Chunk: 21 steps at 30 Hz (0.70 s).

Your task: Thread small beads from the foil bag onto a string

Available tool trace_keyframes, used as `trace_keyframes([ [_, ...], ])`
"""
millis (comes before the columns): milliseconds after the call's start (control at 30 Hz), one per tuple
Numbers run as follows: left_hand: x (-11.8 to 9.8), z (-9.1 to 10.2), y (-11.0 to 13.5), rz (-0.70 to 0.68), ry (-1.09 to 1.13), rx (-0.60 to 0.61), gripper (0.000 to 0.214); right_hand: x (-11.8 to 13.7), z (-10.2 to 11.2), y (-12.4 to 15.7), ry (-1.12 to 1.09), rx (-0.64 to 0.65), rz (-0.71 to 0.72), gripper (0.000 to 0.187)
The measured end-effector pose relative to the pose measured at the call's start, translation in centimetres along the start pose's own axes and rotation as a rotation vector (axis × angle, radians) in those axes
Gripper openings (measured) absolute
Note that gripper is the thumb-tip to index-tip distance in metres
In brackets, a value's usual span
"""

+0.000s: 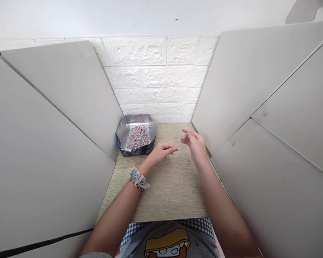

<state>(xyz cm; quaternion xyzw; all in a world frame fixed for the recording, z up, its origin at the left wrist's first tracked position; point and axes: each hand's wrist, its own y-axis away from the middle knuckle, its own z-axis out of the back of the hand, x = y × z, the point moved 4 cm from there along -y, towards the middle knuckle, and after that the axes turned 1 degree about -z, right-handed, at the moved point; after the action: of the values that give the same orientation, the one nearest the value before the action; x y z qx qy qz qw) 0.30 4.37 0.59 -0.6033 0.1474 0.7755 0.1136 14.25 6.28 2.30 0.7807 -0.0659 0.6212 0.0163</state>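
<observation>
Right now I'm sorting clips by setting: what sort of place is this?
Probably a small partitioned craft booth: white divider panels flank a narrow wooden table, and a foil-lined box of small beads sits by the white brick-pattern wall.

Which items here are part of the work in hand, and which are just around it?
In use:
- left hand, fingers pinched
- right hand, pinching a thin needle or thread; which, I cannot tell
- foil box of small beads

Just around:
- scrunchie on left wrist
- wooden tabletop
- white side panels

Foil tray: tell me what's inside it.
The foil tray holds a heap of small pink, white and pale beads. Its floor beneath them is covered, so anything under the heap cannot be seen.
</observation>
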Motion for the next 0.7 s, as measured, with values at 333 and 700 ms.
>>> trace_keyframes([
  [333,-0.3,0.4,0.0,-0.071,0.206,-0.103,0.031,-0.9,1.5,-0.8,-0.041,-0.145,-0.051,0.043],
  [700,-0.9,1.9,0.5,-0.093,0.127,-0.353,0.026,-0.1,-0.3,0.5,0.847,0.017,0.237,0.044],
])
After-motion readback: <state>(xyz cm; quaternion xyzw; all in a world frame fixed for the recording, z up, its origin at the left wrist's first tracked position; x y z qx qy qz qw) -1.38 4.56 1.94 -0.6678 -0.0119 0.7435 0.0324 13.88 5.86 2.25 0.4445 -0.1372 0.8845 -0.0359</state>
